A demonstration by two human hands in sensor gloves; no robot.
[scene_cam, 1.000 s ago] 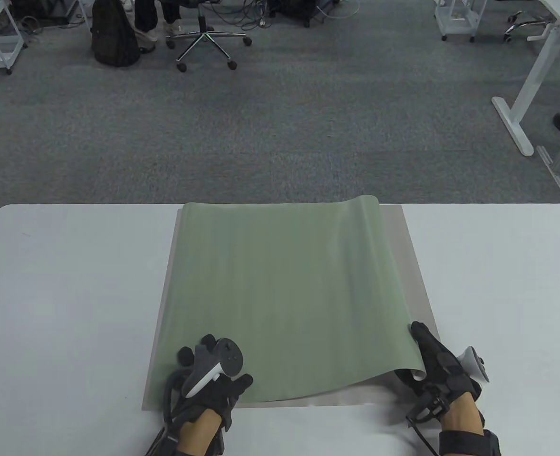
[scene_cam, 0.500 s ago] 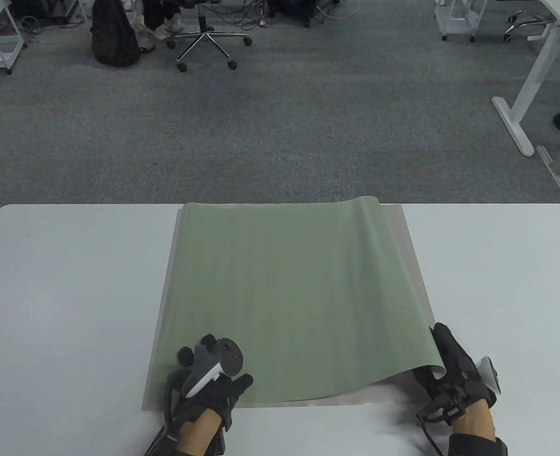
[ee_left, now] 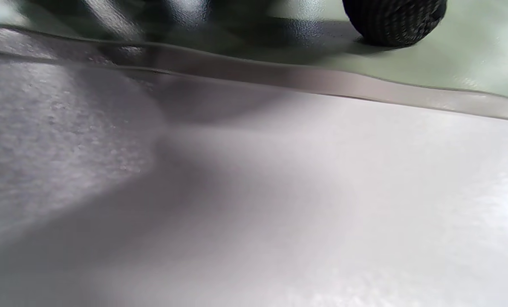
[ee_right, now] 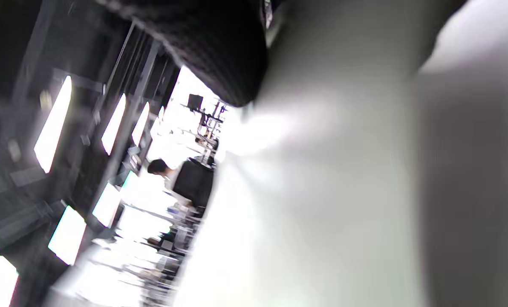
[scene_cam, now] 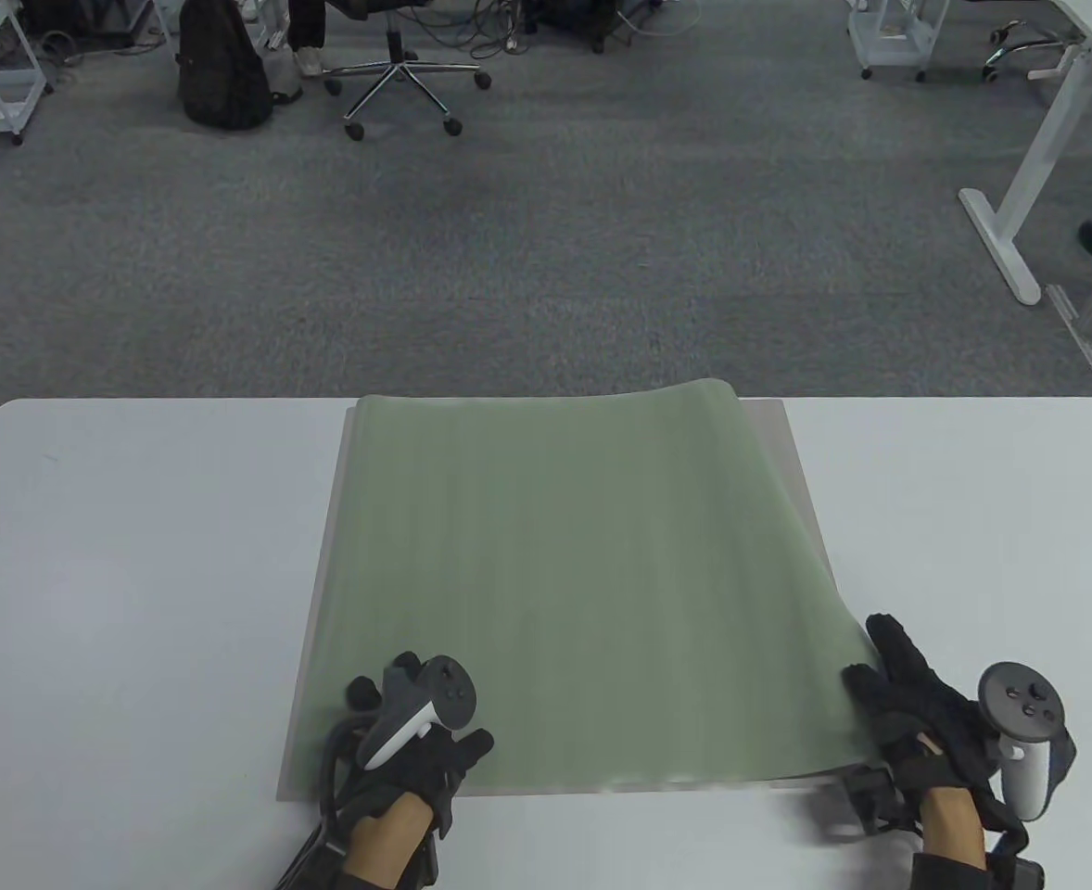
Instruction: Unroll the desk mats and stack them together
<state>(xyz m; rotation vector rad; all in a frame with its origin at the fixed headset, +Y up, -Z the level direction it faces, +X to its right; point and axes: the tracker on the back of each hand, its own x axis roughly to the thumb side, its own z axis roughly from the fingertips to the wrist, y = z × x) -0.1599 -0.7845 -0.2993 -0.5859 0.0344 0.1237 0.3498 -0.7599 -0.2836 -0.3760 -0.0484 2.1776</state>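
Note:
A green desk mat lies unrolled on top of a grey desk mat in the middle of the white table. The grey mat shows as a thin border around it. My left hand rests flat on the green mat's near left corner, a fingertip touching it. My right hand rests with spread fingers on the green mat's near right corner and presses it down. The far right edge of the green mat still bulges up a little. The right wrist view is blurred.
The table's far edge runs just behind the mats. Beyond it is grey carpet with an office chair, a black backpack and a white desk leg.
My right hand has moved right and down, pulling the lifted near right corner of the green mat outward and laying it flat. My left hand has stayed in place.

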